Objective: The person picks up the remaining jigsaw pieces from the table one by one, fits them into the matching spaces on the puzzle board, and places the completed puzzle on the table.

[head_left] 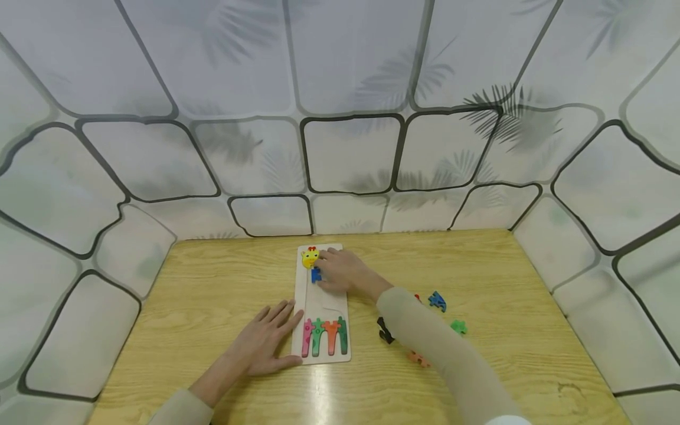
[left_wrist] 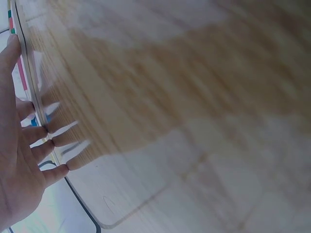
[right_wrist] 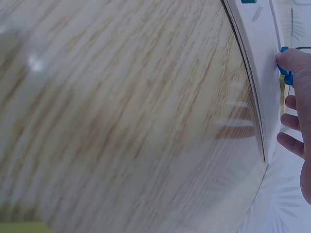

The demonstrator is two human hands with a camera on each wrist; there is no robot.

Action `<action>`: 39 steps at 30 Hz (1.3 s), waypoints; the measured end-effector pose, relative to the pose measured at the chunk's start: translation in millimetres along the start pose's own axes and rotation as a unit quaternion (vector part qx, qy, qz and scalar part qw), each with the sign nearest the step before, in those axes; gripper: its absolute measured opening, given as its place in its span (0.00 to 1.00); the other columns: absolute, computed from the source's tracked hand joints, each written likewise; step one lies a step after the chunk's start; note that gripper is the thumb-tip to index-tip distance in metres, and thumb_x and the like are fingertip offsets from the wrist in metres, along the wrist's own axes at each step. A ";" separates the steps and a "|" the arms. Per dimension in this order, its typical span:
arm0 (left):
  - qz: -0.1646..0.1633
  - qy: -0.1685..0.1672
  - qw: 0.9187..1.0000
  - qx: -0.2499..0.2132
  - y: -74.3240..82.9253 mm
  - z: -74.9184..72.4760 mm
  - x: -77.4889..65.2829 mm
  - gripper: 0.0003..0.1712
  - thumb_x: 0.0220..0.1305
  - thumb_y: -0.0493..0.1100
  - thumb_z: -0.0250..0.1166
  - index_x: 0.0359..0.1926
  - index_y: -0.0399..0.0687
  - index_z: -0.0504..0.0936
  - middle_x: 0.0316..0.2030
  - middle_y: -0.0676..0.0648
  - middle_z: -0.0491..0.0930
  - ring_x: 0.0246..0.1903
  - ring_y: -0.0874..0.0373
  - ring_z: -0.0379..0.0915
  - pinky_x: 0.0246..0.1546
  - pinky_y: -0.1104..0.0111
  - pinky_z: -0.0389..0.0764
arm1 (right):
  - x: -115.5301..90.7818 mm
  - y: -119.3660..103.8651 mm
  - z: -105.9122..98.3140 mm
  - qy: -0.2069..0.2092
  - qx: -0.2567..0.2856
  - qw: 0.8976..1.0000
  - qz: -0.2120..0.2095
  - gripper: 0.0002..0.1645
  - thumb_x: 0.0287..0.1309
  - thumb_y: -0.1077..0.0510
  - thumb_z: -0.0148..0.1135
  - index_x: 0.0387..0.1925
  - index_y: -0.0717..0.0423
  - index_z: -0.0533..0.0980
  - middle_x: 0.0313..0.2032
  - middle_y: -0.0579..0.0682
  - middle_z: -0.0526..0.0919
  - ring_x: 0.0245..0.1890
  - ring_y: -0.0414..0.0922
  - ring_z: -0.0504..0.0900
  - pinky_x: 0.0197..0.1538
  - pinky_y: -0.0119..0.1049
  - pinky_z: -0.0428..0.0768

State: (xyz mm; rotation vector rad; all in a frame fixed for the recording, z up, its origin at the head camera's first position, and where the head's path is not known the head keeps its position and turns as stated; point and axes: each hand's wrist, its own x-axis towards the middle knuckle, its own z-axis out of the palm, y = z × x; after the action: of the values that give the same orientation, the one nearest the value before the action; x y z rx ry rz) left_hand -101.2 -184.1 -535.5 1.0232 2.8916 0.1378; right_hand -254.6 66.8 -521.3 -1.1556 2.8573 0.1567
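Observation:
A white puzzle board [head_left: 321, 302] lies on the wooden table, with a yellow giraffe-head piece [head_left: 310, 257] at its far end. Pink [head_left: 306, 339], orange [head_left: 332, 339] and green leg pieces [head_left: 317, 337] fill the near end. Just below the head, my right hand [head_left: 342, 271] pinches a blue puzzle piece [head_left: 316, 274] between thumb and fingers. The right wrist view shows the thumb on this blue piece [right_wrist: 284, 65], its other fingers apart from it. My left hand [head_left: 265, 342] has its fingers spread, with fingertips and thumb at the board's left edge.
Right of the board, partly behind the right forearm, lie loose pieces: black [head_left: 385, 332], blue [head_left: 438, 301], green [head_left: 459, 326], orange [head_left: 418, 359] and a bit of red [head_left: 417, 297]. A patterned white wall [head_left: 350, 153] encloses the table's back and sides.

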 end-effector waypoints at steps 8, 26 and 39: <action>0.003 0.005 1.000 0.007 -0.8 -1.5 0.3 0.56 0.66 0.81 0.55 0.81 0.51 0.64 0.80 0.38 0.63 0.79 0.40 0.62 0.77 0.42 0.69 | 4.7 0.1 3.7 0.006 -0.012 1.000 -0.002 0.34 0.73 0.32 0.56 0.70 0.43 0.76 0.66 0.48 0.80 0.65 0.46 0.80 0.64 0.43 0.85; 0.002 0.008 1.000 0.005 -0.1 -0.1 -0.4 0.55 0.66 0.80 0.56 0.81 0.51 0.65 0.80 0.38 0.63 0.80 0.40 0.61 0.77 0.43 0.70 | 7.8 -2.8 1.1 0.000 -0.011 1.000 0.000 0.35 0.74 0.32 0.55 0.71 0.44 0.75 0.68 0.48 0.78 0.68 0.47 0.78 0.66 0.43 0.84; 0.003 0.010 1.000 0.001 0.5 0.1 -1.0 0.55 0.66 0.80 0.58 0.81 0.51 0.65 0.80 0.38 0.63 0.80 0.40 0.62 0.76 0.42 0.70 | 11.4 -1.4 5.8 0.013 -0.027 0.999 -0.012 0.34 0.74 0.32 0.55 0.69 0.45 0.76 0.66 0.48 0.79 0.63 0.45 0.81 0.60 0.41 0.87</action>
State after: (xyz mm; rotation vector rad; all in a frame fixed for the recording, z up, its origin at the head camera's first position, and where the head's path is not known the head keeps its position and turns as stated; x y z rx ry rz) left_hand -100.2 -184.4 -535.5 1.0371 2.9081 0.1460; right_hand -261.8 58.6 -528.2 -1.2085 2.8769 0.2203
